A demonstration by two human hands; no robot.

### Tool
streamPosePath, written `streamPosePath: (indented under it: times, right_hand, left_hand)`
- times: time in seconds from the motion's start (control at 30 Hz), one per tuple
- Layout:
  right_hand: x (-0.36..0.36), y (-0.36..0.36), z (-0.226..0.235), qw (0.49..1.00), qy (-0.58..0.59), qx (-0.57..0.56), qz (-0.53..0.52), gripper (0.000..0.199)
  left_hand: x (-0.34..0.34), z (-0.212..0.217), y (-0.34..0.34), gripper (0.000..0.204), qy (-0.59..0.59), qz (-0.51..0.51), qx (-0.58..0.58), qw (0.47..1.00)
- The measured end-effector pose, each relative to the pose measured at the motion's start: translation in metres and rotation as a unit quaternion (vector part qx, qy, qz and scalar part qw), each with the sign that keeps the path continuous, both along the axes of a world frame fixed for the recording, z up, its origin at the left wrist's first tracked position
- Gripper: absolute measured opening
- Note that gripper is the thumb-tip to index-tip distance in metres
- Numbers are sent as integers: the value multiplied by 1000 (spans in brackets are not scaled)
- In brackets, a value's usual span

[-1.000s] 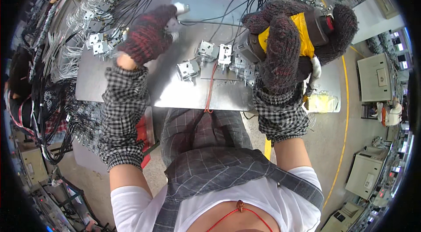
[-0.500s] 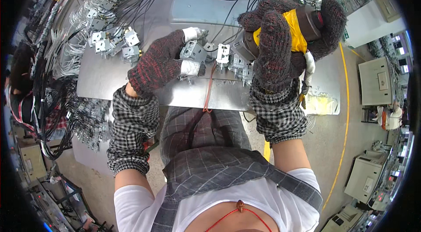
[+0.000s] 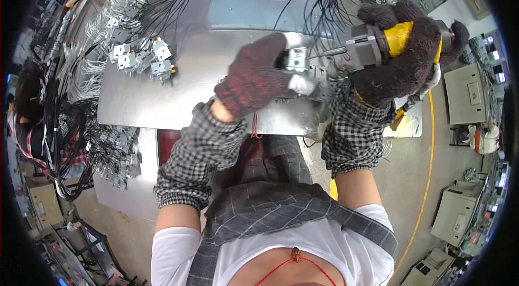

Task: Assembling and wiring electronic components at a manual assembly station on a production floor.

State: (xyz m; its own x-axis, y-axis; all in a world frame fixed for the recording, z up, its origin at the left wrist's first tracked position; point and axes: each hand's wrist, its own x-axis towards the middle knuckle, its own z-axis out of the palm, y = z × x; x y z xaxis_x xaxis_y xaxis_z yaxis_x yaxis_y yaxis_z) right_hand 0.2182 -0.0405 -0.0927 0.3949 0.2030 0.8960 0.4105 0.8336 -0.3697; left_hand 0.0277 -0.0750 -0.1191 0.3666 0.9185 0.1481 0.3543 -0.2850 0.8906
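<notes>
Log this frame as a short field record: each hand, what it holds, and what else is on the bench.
left hand: dark red knit glove, holds a small metal bracket part
right hand: dark knit glove, grips a yellow power screwdriver, bit pointed at the part
bench: grey metal sheet
other parts: cluster of wired brackets, far left

So there's this small grey metal switch part (image 3: 297, 60) held up just above the metal worktable, pinched at glove fingertips. The power screwdriver (image 3: 378, 47), yellow body with a grey square front, lies roughly level, its thin bit touching the part's right side.
</notes>
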Motion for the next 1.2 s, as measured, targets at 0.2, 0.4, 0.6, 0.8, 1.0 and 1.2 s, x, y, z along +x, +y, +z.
streamPosePath:
  times: [0.2, 0.4, 0.6, 0.8, 1.0, 1.2]
  right_hand:
    - [-13, 7, 1, 961, 108, 39, 253, 39]
    - [-38, -18, 12, 862, 153, -27, 483, 69]
    - [-42, -22, 2, 890, 168, -93, 414, 74]
    - [-48, -22, -5, 862, 158, -190, 442, 71]
    - [-58, -20, 1, 910, 118, -92, 387, 70]
    - [-56, -19, 2, 918, 116, -53, 377, 62]
  left_hand:
    - [-39, -17, 6, 68, -173, -26, -80, 981]
    - [-31, -11, 8, 69, 153, 27, 69, 985]
    - [-24, -5, 11, 61, 276, 27, 105, 955]
    - [-26, -7, 10, 54, 281, 21, 121, 952]
    - [-28, -6, 6, 55, 269, 31, 124, 955]
    - [-29, -8, 7, 56, 245, 24, 125, 961]
